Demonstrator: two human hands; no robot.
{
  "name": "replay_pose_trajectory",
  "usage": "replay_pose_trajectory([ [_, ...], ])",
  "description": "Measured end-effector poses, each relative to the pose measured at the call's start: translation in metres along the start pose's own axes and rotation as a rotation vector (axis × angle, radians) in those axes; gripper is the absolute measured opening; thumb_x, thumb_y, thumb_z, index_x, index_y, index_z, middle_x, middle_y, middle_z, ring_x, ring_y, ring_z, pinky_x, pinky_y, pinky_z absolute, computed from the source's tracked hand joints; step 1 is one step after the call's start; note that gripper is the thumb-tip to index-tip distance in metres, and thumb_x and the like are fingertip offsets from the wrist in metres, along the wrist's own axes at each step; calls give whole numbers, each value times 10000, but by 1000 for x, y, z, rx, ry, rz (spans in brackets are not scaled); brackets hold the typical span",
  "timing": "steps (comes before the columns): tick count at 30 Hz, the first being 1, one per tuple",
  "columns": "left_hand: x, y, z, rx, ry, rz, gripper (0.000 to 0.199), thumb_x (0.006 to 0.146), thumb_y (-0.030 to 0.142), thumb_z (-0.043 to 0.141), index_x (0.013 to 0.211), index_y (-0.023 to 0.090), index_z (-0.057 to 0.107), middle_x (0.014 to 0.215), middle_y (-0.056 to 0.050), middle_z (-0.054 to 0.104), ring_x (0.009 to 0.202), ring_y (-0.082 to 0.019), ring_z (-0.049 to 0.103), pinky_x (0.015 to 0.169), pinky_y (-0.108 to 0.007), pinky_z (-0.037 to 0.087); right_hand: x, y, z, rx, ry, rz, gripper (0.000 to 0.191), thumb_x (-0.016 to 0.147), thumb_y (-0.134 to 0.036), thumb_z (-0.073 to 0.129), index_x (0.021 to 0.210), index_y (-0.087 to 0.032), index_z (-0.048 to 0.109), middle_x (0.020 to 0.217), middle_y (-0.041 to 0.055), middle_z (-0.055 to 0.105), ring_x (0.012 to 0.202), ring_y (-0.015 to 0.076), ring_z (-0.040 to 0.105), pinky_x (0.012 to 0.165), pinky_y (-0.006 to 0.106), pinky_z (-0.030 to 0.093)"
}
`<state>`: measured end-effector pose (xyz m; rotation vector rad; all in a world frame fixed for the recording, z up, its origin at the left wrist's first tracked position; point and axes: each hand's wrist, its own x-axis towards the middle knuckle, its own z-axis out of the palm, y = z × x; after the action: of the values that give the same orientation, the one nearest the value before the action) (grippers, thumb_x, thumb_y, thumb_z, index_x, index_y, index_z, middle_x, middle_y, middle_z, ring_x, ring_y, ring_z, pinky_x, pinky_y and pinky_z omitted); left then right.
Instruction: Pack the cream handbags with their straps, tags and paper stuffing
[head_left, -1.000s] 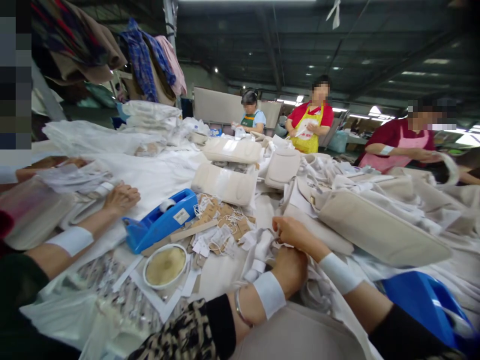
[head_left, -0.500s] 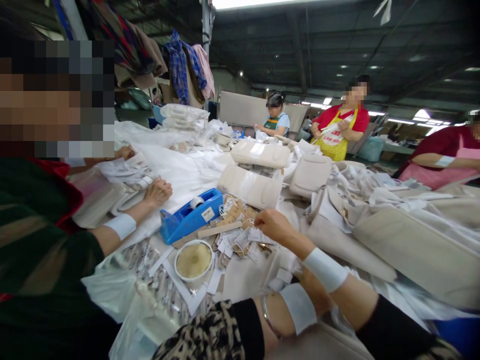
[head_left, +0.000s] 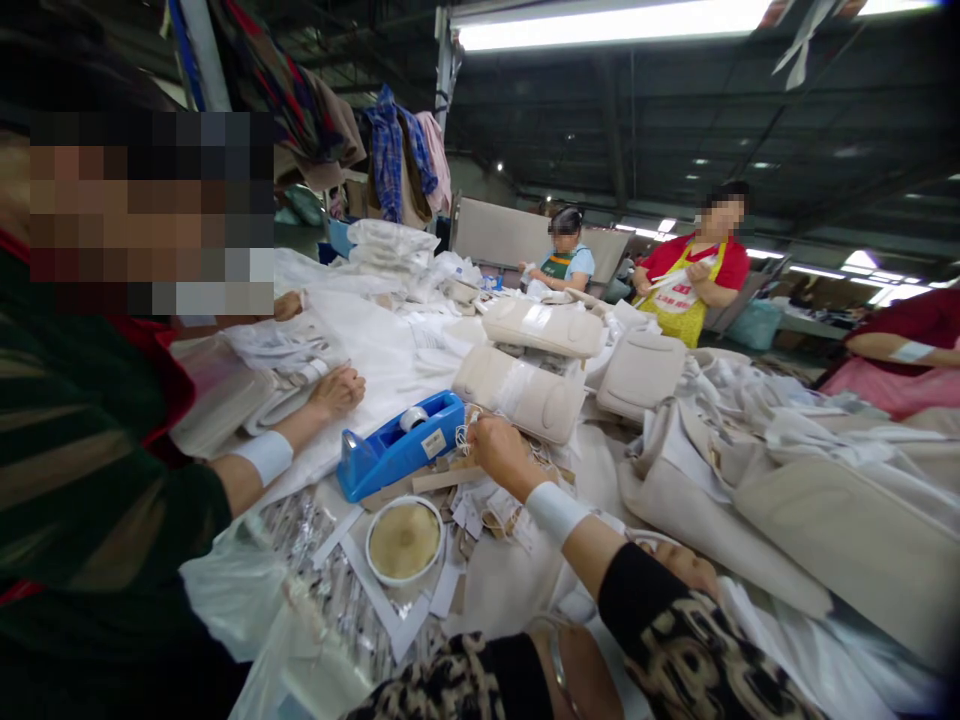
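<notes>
My right hand (head_left: 504, 452) is out over the heap of paper tags (head_left: 480, 505), fingers curled down on the strings right beside the blue tape dispenser (head_left: 401, 457), though I can't tell what, if anything, they're pinching. My left hand (head_left: 679, 562) is mostly hidden behind my right forearm, resting low on the cream fabric (head_left: 675, 500), grip unreadable. A round dish (head_left: 404, 540) sits just this side of the tags, and a co-worker's hand (head_left: 339, 390) lies on white sheeting to the left.
</notes>
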<state>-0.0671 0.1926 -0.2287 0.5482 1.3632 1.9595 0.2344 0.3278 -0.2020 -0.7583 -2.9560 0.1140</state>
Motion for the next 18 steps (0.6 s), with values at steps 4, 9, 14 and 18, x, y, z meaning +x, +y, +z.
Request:
replay_pose_trajectory([
  [4, 4, 1, -1, -78, 49, -106, 413, 1005, 380, 400, 633, 202, 373, 567, 61, 334, 524, -120, 328, 595, -258, 319, 6, -11, 12, -32, 42, 6, 205, 940, -222, 497, 1042, -123, 645, 1142, 152, 650, 1045, 252, 619, 844, 346, 463],
  [9, 1, 0, -4, -172, 61, -148, 445, 1031, 274, 268, 592, 213, 297, 524, 31, 324, 536, -145, 315, 584, -253, 268, 9, -17, 20, -30, 99, -23, 284, 901, -241, 518, 1131, -99, 604, 1242, 205, 581, 1160, 308, 531, 968, 422, 392],
  [14, -9, -8, -14, -238, 84, -156, 458, 1038, 245, 241, 595, 200, 348, 542, 27, 381, 528, -123, 362, 547, -239, 306, 10, -16, 20, 106, 143, -8, 247, 883, -163, 467, 1063, -108, 627, 1182, 199, 614, 1115, 290, 557, 964, 414, 383],
  [18, -20, -12, -20, -291, 159, -94, 313, 1006, 331, 448, 786, 137, 556, 695, 30, 524, 581, -86, 487, 566, -227, 430, 14, -4, 8, 363, 236, 93, 200, 857, -184, 476, 881, -138, 670, 981, 135, 688, 915, 240, 622, 834, 352, 433],
])
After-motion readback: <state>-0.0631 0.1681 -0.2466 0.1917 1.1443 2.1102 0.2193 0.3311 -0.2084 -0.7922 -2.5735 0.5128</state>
